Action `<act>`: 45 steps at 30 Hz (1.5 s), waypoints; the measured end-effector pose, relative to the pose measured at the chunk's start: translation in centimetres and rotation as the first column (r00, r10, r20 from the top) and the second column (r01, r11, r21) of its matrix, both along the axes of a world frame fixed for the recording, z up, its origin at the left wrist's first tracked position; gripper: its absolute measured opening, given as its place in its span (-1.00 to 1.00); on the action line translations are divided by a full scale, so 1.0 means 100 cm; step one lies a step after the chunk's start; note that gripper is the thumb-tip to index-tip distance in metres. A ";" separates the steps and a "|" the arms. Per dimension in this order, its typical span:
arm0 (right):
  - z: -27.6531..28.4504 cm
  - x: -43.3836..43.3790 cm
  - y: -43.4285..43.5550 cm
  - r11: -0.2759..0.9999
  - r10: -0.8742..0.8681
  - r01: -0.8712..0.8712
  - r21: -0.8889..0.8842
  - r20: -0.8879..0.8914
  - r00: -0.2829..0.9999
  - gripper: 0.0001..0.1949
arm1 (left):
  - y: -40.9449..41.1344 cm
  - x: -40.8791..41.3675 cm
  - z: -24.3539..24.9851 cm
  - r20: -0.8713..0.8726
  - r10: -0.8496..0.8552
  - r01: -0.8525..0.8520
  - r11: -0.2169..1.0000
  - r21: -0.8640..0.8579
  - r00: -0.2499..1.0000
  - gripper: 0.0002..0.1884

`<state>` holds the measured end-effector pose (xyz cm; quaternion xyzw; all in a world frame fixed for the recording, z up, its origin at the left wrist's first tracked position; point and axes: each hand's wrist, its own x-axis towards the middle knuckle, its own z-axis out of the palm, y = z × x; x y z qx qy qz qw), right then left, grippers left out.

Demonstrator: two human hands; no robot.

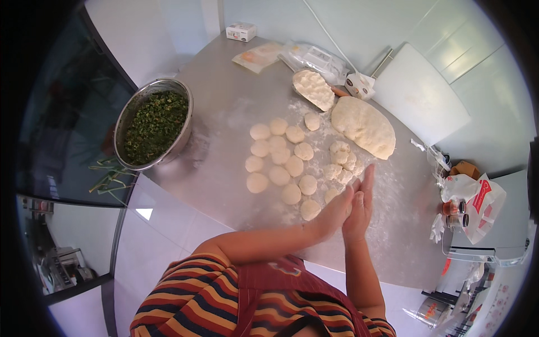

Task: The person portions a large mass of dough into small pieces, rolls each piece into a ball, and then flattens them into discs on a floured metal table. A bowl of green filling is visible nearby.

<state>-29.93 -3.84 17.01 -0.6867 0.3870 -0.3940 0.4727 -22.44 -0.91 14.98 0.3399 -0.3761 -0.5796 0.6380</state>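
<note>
My left hand (333, 214) and my right hand (358, 217) are pressed palm to palm above the floured metal table (219, 160). Whether anything lies between the palms is hidden. A dough ball (331, 194) shows partly beside my left hand. Just beyond my fingertips sits a cluster of rough dough pieces (343, 159). To the left, several smooth round dough balls (279, 175) lie in loose rows, and a single ball (312, 121) is farther back. A large slab of dough (363, 125) rests behind the cluster, dusted with flour.
A steel bowl (190, 110) of chopped greens stands at the left edge. A flour-filled scoop (313, 89) and plastic packets (316, 59) lie at the back. A white cutting board (421, 94) leans on the wall. Jars (457, 221) and a plastic bag (484, 206) are at right.
</note>
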 end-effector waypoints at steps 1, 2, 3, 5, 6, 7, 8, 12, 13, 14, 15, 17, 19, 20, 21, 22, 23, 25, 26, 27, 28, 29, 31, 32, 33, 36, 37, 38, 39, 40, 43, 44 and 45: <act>-0.006 0.002 0.001 0.991 -0.048 0.053 -0.123 0.041 0.998 -0.35 | -0.004 0.003 0.001 -0.103 -0.014 0.019 0.999 0.050 0.995 -0.37; -0.007 0.001 0.002 0.986 -0.001 0.001 -0.168 0.000 1.000 -0.36 | -0.007 0.005 0.002 -0.206 -0.018 0.039 0.994 0.099 0.978 -0.37; 0.002 0.003 0.004 0.977 0.035 -0.044 -0.211 -0.047 0.998 -0.37 | -0.008 0.008 0.011 -0.284 -0.009 0.064 0.980 0.187 0.959 -0.36; 0.019 0.006 0.014 0.951 0.116 -0.150 -0.271 -0.138 0.984 -0.37 | -0.001 0.008 0.008 -0.140 0.065 -0.042 0.986 0.161 0.988 -0.37; 0.027 0.005 0.007 0.932 0.152 -0.200 -0.302 -0.176 0.973 -0.39 | 0.003 0.005 0.006 0.074 0.140 -0.141 0.990 0.004 0.987 -0.39; 0.024 0.006 0.003 0.947 0.131 -0.177 -0.269 -0.179 0.975 -0.41 | 0.005 0.003 0.004 0.268 0.242 -0.201 0.965 -0.170 0.933 -0.41; 0.015 0.007 0.000 0.960 0.110 -0.152 -0.235 -0.184 0.977 -0.43 | 0.005 0.002 0.002 0.022 0.161 -0.162 0.985 0.056 0.987 -0.42; -0.055 -0.003 -0.010 0.902 0.007 -0.207 -0.379 -0.465 0.885 -0.48 | -0.002 0.003 -0.006 -0.588 0.148 0.071 0.940 0.334 0.795 -0.47; -0.071 -0.002 -0.006 0.850 -0.040 -0.282 -0.446 -0.587 0.809 -0.49 | -0.002 0.002 -0.026 -0.639 0.160 0.055 0.951 0.303 0.752 -0.49; -0.031 0.015 0.005 0.985 0.066 -0.120 -0.123 -0.372 0.926 -0.53 | 0.003 0.007 -0.042 -0.680 0.197 0.011 0.958 0.288 0.706 -0.50; -0.028 0.014 -0.003 0.998 0.020 -0.005 0.061 -0.252 0.968 -0.55 | 0.001 0.010 -0.047 -0.657 0.245 0.025 0.928 0.372 0.713 -0.49; -0.023 0.010 -0.024 0.888 -0.153 0.155 0.433 -0.039 0.987 -0.61 | -0.011 0.023 -0.055 -0.605 0.324 0.056 0.850 0.523 0.727 -0.47; -0.066 -0.017 -0.065 0.951 -0.250 0.275 0.144 -0.169 0.953 -0.63 | -0.028 0.049 -0.083 -0.442 0.289 0.047 0.792 0.609 0.849 -0.47; -0.073 -0.024 -0.079 0.957 -0.253 0.285 0.054 -0.324 0.911 -0.63 | -0.040 0.055 -0.100 -0.218 0.285 -0.113 0.811 0.573 0.933 -0.48; -0.081 -0.028 -0.090 0.958 -0.269 0.284 -0.040 -0.471 0.840 -0.62 | -0.053 0.059 -0.116 0.033 0.295 -0.268 0.811 0.519 0.955 -0.49; -0.096 -0.027 -0.098 0.963 -0.270 0.226 -0.148 -0.518 0.811 -0.61 | -0.065 0.063 -0.116 0.276 0.286 -0.380 0.834 0.400 0.918 -0.49; -0.111 -0.025 -0.105 0.955 -0.277 0.159 -0.250 -0.562 0.779 -0.60 | -0.078 0.067 -0.115 0.511 0.306 -0.485 0.834 0.263 0.803 -0.50; -0.127 -0.023 -0.107 0.946 -0.275 0.080 -0.313 -0.652 0.707 -0.57 | -0.097 0.084 -0.094 0.709 0.197 -0.505 0.826 0.252 0.677 -0.50; -0.129 -0.020 -0.104 0.955 -0.260 0.074 -0.286 -0.694 0.672 -0.56 | -0.096 0.089 -0.103 0.735 0.316 -0.571 0.812 0.117 0.600 -0.52; -0.131 -0.019 -0.101 0.964 -0.243 0.073 -0.255 -0.734 0.635 -0.54 | -0.092 0.095 -0.110 0.743 0.427 -0.622 0.783 -0.019 0.515 -0.53; -0.136 -0.023 -0.102 0.973 -0.215 0.081 -0.217 -0.714 0.666 -0.55 | -0.088 0.096 -0.116 0.695 0.477 -0.649 0.760 -0.019 0.538 -0.55; -0.144 -0.030 -0.105 0.980 -0.190 0.089 -0.179 -0.692 0.696 -0.55 | -0.085 0.098 -0.121 0.643 0.529 -0.675 0.738 -0.026 0.554 -0.57; -0.142 -0.042 -0.098 0.969 -0.216 0.249 0.012 -0.456 0.864 -0.56 | -0.064 0.087 -0.105 0.395 0.520 -0.632 0.736 0.242 0.758 -0.61; -0.132 -0.046 -0.085 0.921 -0.295 0.335 0.198 -0.209 0.932 -0.56 | -0.052 0.081 -0.111 0.290 0.483 -0.561 0.752 0.347 0.826 -0.62; -0.115 -0.045 -0.074 0.851 -0.397 0.351 0.391 0.041 0.917 -0.57 | -0.041 0.072 -0.116 0.218 0.434 -0.485 0.784 0.386 0.874 -0.62; -0.065 -0.042 -0.038 0.981 -0.107 0.123 0.148 -0.109 0.988 -0.55 | -0.024 0.025 -0.116 -0.235 0.252 -0.130 0.890 0.436 0.939 -0.60; -0.063 -0.036 -0.026 0.996 -0.081 0.071 -0.049 -0.238 0.968 -0.53 | -0.025 0.008 -0.099 -0.558 0.176 0.064 0.921 0.384 0.811 -0.59; -0.064 -0.024 -0.011 0.972 -0.079 -0.009 -0.234 -0.364 0.928 -0.51 | -0.029 0.005 -0.076 -0.634 0.128 0.179 0.900 0.397 0.763 -0.51; -0.062 -0.018 -0.005 0.910 -0.102 -0.116 -0.398 -0.485 0.868 -0.49 | -0.034 0.005 -0.050 -0.708 0.086 0.292 0.871 0.395 0.701 -0.42; -0.056 -0.015 -0.009 0.947 -0.037 -0.143 -0.289 -0.538 0.842 -0.48 | -0.037 0.005 -0.037 -0.771 0.059 0.388 0.838 0.384 0.634 -0.32; -0.029 -0.001 -0.034 0.989 -0.146 0.138 -0.057 -0.181 0.973 -0.50 | -0.029 -0.009 -0.039 -0.053 -0.071 0.081 0.970 0.229 0.996 -0.30; -0.024 -0.004 -0.041 0.990 -0.135 0.123 -0.076 -0.181 0.974 -0.48 | -0.022 -0.011 -0.029 0.075 -0.056 0.040 0.979 0.201 0.996 -0.30; -0.036 -0.011 -0.038 0.983 -0.128 0.092 -0.161 -0.230 0.965 -0.47 | -0.022 -0.009 -0.013 -0.133 -0.027 0.063 0.961 0.270 0.991 -0.37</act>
